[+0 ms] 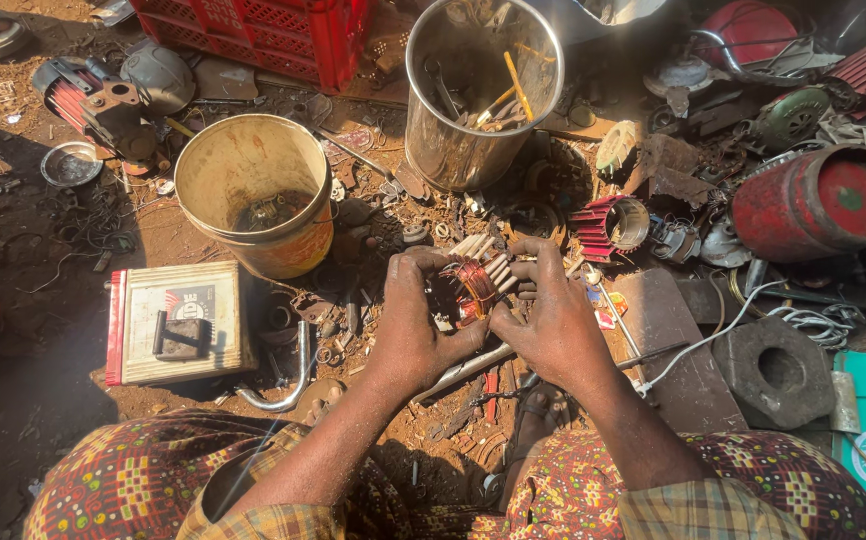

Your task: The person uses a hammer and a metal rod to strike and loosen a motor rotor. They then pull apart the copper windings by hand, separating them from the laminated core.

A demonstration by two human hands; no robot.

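Two hands grip my copper-wound motor coil at frame centre: left hand clasping at 8 o'clock, right hand at 4 o'clock. Its protruding sticks may, I judge, slip and drop toward the yellow bucket at 10 o'clock.

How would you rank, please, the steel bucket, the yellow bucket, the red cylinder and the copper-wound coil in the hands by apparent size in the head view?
1-2. yellow bucket and steel bucket: look alike.
3. red cylinder.
4. copper-wound coil, held by left hand and right hand.
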